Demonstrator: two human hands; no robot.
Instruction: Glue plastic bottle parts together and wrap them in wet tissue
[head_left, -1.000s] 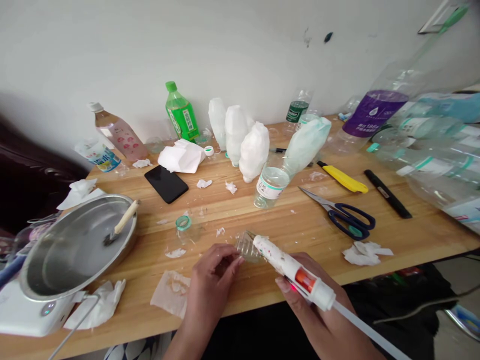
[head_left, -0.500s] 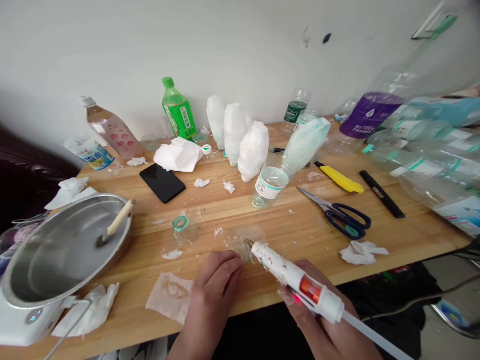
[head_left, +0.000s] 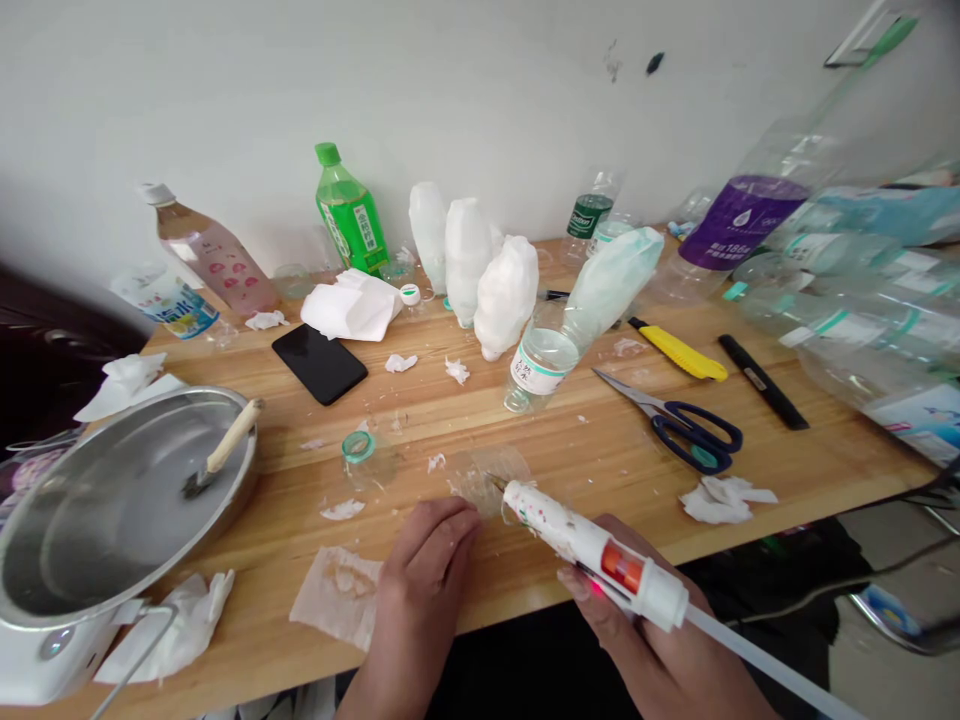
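In right hand point(head_left: 667, 645), at near edge of desk point(head_left: 825, 470): glue gun point(head_left: 562, 525), gripped with fingers wrapped round it. White stick out of rear end; small red light at grip. Nozzle aimed far and left, over clear plastic piece point(head_left: 476, 470) on desk just ahead of both hands; cannot tell whether touching. Left hand point(head_left: 427, 575) palm down, with fingers bent and close together, at near edge of same piece; cannot tell whether pinching it.

Left of left hand: thin paper square point(head_left: 337, 600), stained. Farther left: steel bowl point(head_left: 217, 510) on white appliance point(head_left: 37, 665), with wood-handled brush point(head_left: 234, 437) leaning inside. On near right: crumpled tissue point(head_left: 724, 500).

Mid-desk, from left: black phone point(head_left: 321, 363), cut bottle neck point(head_left: 358, 447) with green ring, labelled bottle piece point(head_left: 540, 365), blue-handled scissors point(head_left: 660, 408), yellow cutter point(head_left: 682, 352), black stick point(head_left: 765, 382).

Toward far side: pink bottle point(head_left: 217, 260), green bottle point(head_left: 349, 215), three white-covered shapes point(head_left: 469, 265) upright together, large purple-labelled bottle point(head_left: 746, 215). Beside last, at right: heap of clear bottles point(head_left: 847, 310). Beyond all: pale wall point(head_left: 487, 90).
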